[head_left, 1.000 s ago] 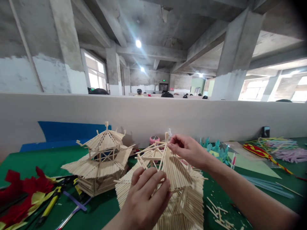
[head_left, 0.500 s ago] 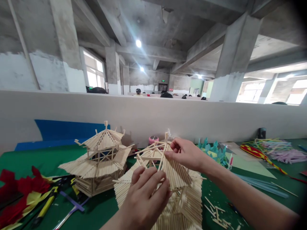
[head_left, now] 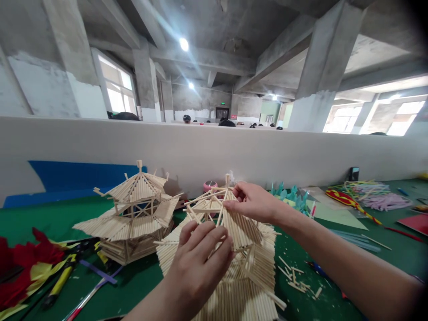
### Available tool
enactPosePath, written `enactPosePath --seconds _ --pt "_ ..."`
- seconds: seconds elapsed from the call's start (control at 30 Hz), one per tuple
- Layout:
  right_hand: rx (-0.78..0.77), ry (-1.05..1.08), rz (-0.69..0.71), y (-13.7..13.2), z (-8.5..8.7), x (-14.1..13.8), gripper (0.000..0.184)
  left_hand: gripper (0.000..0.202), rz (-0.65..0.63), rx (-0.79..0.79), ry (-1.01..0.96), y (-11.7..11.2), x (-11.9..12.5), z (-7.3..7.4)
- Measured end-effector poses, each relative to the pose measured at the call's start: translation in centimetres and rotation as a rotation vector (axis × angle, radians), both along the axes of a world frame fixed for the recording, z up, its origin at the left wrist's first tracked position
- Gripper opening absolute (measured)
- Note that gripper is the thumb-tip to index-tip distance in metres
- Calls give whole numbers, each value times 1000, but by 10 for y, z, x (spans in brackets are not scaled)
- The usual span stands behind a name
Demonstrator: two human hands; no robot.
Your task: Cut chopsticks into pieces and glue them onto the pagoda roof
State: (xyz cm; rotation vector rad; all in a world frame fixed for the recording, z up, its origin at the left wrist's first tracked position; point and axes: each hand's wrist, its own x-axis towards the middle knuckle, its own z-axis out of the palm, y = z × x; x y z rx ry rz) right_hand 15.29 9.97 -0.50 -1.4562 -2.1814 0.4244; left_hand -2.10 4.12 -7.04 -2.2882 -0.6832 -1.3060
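We set the right hand (head_left: 252,201) with thumb and index finger close together near the peak of the upper roof (head_left: 240,229), and the left hand (head_left: 202,261) with fingers curled at its lower edge; whether either pinches anything, we cannot tell. The stick pagoda (head_left: 259,263) stands before us on the green table (head_left: 137,292), between a second pagoda (head_left: 140,227) and cut stick pieces (head_left: 294,277).

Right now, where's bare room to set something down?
Green surface lies bare between the blue sheet and red petals, and between the purple strip and left forearm. Crowded: the nearer stick pagoda, left hand and right hand at it.
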Motion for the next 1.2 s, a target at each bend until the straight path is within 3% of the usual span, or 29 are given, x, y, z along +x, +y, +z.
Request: enactPosePath --seconds 1.2 --pt "23 2 -53 -5 2 -5 35 10 -29 46 -33 1 3 4"
